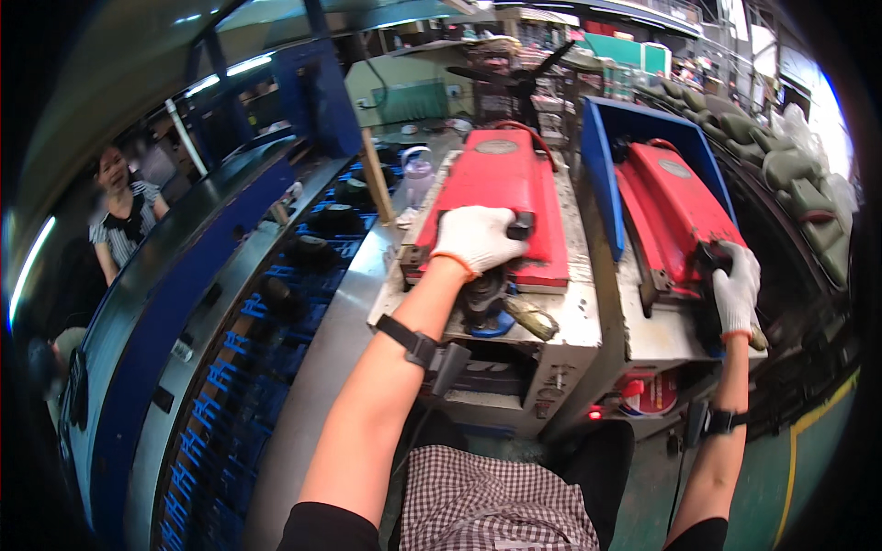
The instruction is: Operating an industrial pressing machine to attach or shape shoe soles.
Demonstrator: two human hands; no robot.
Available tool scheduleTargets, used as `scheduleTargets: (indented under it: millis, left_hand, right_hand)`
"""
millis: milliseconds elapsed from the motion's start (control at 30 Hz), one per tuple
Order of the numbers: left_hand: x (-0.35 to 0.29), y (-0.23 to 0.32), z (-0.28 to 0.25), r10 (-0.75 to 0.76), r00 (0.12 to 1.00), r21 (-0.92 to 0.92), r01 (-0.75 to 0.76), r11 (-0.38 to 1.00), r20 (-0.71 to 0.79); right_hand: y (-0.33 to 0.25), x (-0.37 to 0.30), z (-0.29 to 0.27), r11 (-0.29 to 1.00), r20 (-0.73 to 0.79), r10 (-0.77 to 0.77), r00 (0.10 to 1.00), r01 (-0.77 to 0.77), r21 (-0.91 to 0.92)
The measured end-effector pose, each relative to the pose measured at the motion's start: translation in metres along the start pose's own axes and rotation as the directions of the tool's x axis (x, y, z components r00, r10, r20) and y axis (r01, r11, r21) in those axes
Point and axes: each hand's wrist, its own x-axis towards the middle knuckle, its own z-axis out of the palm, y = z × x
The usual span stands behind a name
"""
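Observation:
Two machines with red covers stand side by side before me. My left hand (480, 241), in a white knit glove with an orange cuff, curls over the front of the left red cover (496, 179), its fingers closed against a black block (521, 226). Beneath it are a dark clamp-like part, a blue piece (496, 324) and an olive piece with a pale end (533, 317). My right hand (738, 286), gloved too, has its fingers bent round a black part (709, 260) at the front of the right red cover (675, 207). What lies under its palm is hidden.
A blue metal guard (602, 174) surrounds the right machine. Olive boot-like pieces (790, 156) are heaped at far right. Left runs a rack with blue prongs (211, 386) beside a metal ledge (317, 395). A lilac bottle (418, 174) stands behind it. Another person (129, 216) is beyond.

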Motion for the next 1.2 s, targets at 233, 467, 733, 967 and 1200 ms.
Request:
scheduleTargets:
  millis: [233, 467, 733, 967, 1200]
  left_hand:
    - [0.000, 0.007, -0.015, -0.005, 0.981, -0.078, 0.021, 0.997, 0.196]
    - [0.003, -0.004, -0.023, 0.031, 0.955, -0.087, -0.006, 0.996, 0.295]
    - [0.011, -0.015, -0.030, 0.069, 0.934, -0.166, -0.011, 0.986, 0.349]
    - [0.012, -0.012, -0.026, 0.096, 0.927, -0.191, -0.026, 0.981, 0.363]
    - [0.018, -0.011, -0.037, 0.072, 0.933, -0.250, 0.020, 0.968, 0.353]
  right_hand:
    - [-0.172, -0.066, 0.023, 0.687, 0.341, -0.141, 0.929, -0.156, 0.710]
    - [-0.252, -0.070, 0.046, 0.323, 0.835, -0.325, 0.444, -0.778, 0.539]
    - [-0.262, -0.062, 0.028, 0.273, 0.830, -0.462, 0.313, -0.840, 0.468]
    - [-0.339, -0.139, 0.032, 0.158, 0.747, -0.311, 0.588, -0.743, 0.651]
    - [-0.377, -0.134, 0.034, 0.567, 0.746, -0.432, 0.507, -0.490, 0.662]
